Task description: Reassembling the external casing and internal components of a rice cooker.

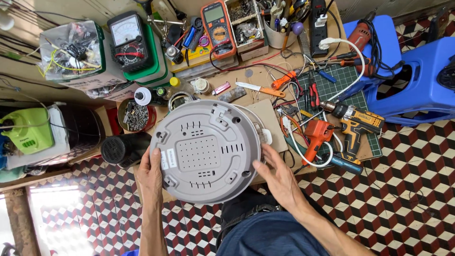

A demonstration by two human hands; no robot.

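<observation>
Nearest the camera, the person's lap in dark blue trousers (265,234) fills the bottom of the view. Just above it, both hands hold a round grey appliance (206,151) turned bottom-up, its vented base plate facing the camera, at the near edge of the table (265,78). The left hand (150,174) grips its left rim, fingers curled around the edge. The right hand (277,176) lies open against its right rim, fingers spread. Just beyond the appliance, a tin of screws (135,115) stands by a white-capped bottle (142,96). Towards the table's right edge lie an orange tool (316,135) and a yellow cordless drill (353,124) on a green cutting mat (339,83). Two multimeters (129,40) stand along the far edge.
</observation>
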